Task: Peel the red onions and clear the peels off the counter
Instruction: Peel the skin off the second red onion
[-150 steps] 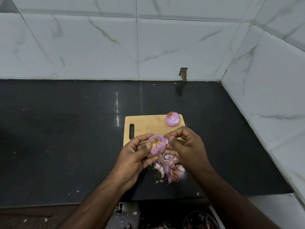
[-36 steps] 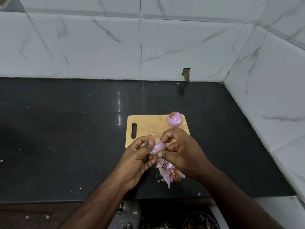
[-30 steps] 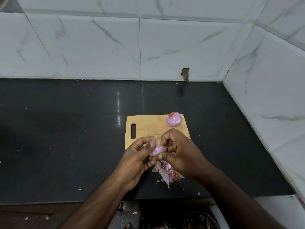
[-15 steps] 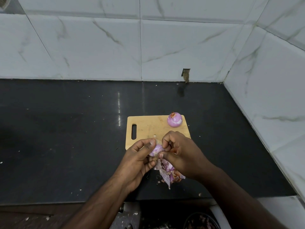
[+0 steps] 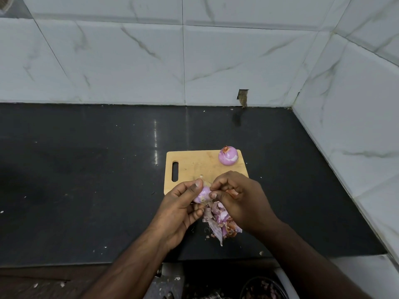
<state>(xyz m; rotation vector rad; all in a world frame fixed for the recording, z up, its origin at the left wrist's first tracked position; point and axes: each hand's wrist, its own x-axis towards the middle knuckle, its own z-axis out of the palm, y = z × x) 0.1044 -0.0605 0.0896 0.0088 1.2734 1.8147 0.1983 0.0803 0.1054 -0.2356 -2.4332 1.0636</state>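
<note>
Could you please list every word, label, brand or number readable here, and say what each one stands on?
None: no readable text appears anywhere in the head view.
The cutting board, counter and wall tiles are unmarked.
The onion on the board, the onion held by both hands, and the peels bear no label.

The black stone counter (image 5: 86, 180) is polished and glossy, throwing back a streak of light, with pale crumbs scattered on it. The rectangular light wooden cutting board (image 5: 194, 167) looks matt and scuffed. The peeled purple round onion (image 5: 228, 155) shines smooth. The heap of purple papery peels (image 5: 218, 221) looks thin and dry. The white marble-veined wall tiles (image 5: 129, 61) are glossy.
</note>
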